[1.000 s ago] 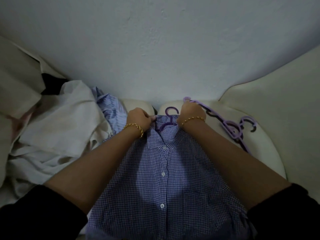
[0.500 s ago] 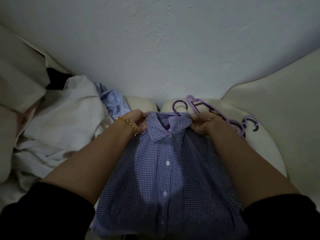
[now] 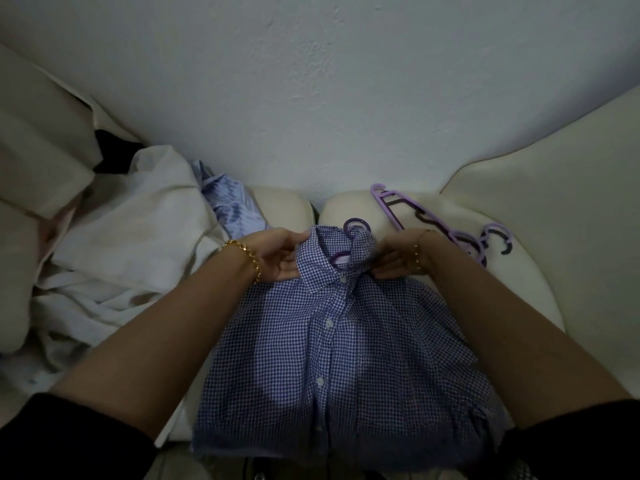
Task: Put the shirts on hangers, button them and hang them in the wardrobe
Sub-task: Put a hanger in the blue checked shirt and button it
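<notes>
The left hand [image 3: 277, 254] and the right hand [image 3: 398, 259] pinch with their fingers the collar of the checked shirt [image 3: 329, 341] around the purple hanger [image 3: 356, 221]; next, I think, the top button needs closing.

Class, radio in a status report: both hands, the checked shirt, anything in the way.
Left hand and right hand pinch the collar. Checked shirt on purple hanger, placket looks closed. Spare hangers beside right wrist; nothing blocking.

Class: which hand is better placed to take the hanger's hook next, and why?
Probably the right hand: its grip on the collar of the checked shirt sits right beside the purple hanger hook; the left hand holds the collar's far side.
</notes>
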